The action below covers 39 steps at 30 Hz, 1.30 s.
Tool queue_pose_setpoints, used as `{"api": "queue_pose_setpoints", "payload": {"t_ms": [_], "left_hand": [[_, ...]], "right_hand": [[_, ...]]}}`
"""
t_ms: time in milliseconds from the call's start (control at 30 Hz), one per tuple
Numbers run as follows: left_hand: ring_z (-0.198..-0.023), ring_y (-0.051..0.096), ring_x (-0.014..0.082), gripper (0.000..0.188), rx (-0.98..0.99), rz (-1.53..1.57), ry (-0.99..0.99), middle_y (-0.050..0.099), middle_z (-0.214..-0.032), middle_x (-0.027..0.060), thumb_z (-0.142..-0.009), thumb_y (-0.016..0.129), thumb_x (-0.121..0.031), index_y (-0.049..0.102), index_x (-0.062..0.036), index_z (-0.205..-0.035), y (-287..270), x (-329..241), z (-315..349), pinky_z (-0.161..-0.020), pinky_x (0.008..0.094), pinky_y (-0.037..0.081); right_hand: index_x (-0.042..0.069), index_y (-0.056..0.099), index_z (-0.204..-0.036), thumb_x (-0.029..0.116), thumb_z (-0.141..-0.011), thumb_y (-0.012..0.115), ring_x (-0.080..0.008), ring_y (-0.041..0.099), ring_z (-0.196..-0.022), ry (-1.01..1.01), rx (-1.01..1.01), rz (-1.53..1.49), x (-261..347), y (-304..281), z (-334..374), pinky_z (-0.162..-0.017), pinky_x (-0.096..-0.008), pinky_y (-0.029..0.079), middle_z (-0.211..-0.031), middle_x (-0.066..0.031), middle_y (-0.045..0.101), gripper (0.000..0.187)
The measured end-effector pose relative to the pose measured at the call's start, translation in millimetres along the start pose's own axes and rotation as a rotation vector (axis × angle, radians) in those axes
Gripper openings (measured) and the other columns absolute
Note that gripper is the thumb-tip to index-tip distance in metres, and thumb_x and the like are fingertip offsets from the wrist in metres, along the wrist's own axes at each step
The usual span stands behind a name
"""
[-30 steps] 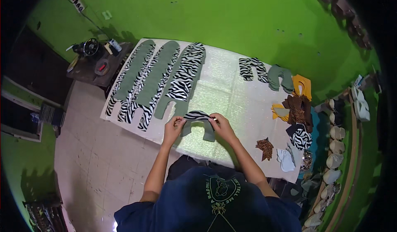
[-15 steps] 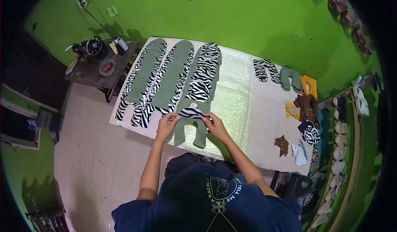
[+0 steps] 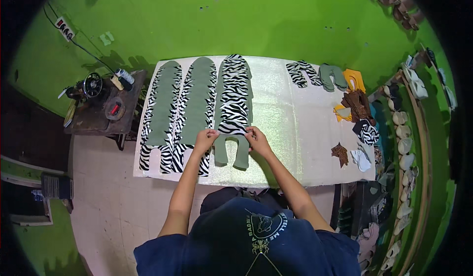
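Both my hands are at the near end of the third column of overlapping cut pieces. Between my left hand [image 3: 206, 139] and my right hand [image 3: 257, 140] lies a zebra-print fabric piece [image 3: 232, 128], pinched at its two lower corners. It meets the zebra-print row [image 3: 233, 89] beyond it. Just below it, a grey-green U-shaped piece [image 3: 220, 153] points its two legs toward me. Left of my hands run two columns of overlapping grey-green pieces, the nearer column [image 3: 196, 103] and the outer column [image 3: 163, 103], both edged with zebra print.
Shimmering pale cloth covers the table [image 3: 276, 128]. On its right side lie a zebra-print U piece [image 3: 303, 74], a grey-green stack [image 3: 332, 77], yellow pieces [image 3: 354, 80], brown scraps [image 3: 355, 104] and white scraps [image 3: 361, 161]. A sewing machine [image 3: 91, 85] stands left; a shoe rack [image 3: 405, 148] lines the right.
My hands have brought the zebra-print piece up against the zebra row, covering the green gap that showed between them. The whole view has shifted a little.
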<state>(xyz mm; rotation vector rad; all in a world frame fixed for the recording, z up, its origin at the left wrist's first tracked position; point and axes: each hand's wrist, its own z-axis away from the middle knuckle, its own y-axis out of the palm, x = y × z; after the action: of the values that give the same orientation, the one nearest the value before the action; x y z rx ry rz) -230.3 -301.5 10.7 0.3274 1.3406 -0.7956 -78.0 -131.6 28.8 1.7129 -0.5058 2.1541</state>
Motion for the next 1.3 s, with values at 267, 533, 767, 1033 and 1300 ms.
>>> {"api": "queue_pose_setpoints", "payload": {"t_ms": [267, 533, 767, 1033, 1300], "left_hand": [[-0.050, 0.049, 0.0056, 0.021, -0.006, -0.058, -0.003, 0.056, -0.062, -0.0004, -0.077, 0.065, -0.019, 0.060, -0.0002, -0.083, 8, 14, -18, -0.043, 0.0192, 0.040], [-0.055, 0.058, 0.0181, 0.024, -0.152, -0.306, 0.110, 0.061, -0.065, 0.0096, -0.071, 0.067, -0.020, 0.061, 0.0008, -0.081, 15, 16, -21, -0.053, 0.0296, 0.046], [-0.061, 0.058, 0.0250, 0.020, -0.279, -0.374, 0.201, 0.061, -0.067, 0.0126, -0.071, 0.065, -0.018, 0.061, 0.0000, -0.080, 20, 11, -13, -0.058, 0.0326, 0.045], [-0.070, 0.057, 0.0284, 0.016, -0.359, -0.526, 0.291, 0.059, -0.076, 0.0099, -0.075, 0.061, -0.017, 0.057, -0.0044, -0.084, 28, 10, -3, -0.061, 0.0369, 0.045], [-0.091, 0.050, 0.0254, 0.018, -0.413, -0.894, 0.411, 0.053, -0.096, 0.0068, -0.077, 0.056, -0.011, 0.055, -0.0069, -0.094, 42, -6, 15, -0.079, 0.0391, 0.038]], "right_hand": [[0.002, 0.048, -0.102, 0.012, -0.083, 0.054, -0.0128, 0.052, -0.047, -0.012, -0.072, 0.123, -10, -2, -16, -0.039, -0.0249, 0.043, -0.071, -0.0051, 0.051, 0.023], [0.003, 0.050, -0.103, 0.017, -0.083, 0.054, -0.0116, 0.052, -0.054, -0.066, -0.194, 0.277, -27, 4, -24, -0.041, -0.0253, 0.044, -0.073, -0.0069, 0.054, 0.025], [0.001, 0.051, -0.098, 0.012, -0.079, 0.059, -0.0166, 0.052, -0.062, -0.139, -0.241, 0.416, -17, 10, -22, -0.060, -0.0279, 0.044, -0.067, -0.0096, 0.053, 0.024], [0.003, 0.048, -0.103, 0.010, -0.075, 0.059, -0.0333, 0.053, -0.085, -0.251, -0.253, 0.680, -15, 19, -6, -0.069, -0.0373, 0.046, -0.097, -0.0163, 0.048, 0.031], [0.008, 0.051, -0.097, 0.020, -0.076, 0.060, -0.0290, 0.051, -0.088, -0.288, -0.225, 1.112, -7, 19, 2, -0.071, -0.0387, 0.045, -0.096, -0.0116, 0.048, 0.026]]}}
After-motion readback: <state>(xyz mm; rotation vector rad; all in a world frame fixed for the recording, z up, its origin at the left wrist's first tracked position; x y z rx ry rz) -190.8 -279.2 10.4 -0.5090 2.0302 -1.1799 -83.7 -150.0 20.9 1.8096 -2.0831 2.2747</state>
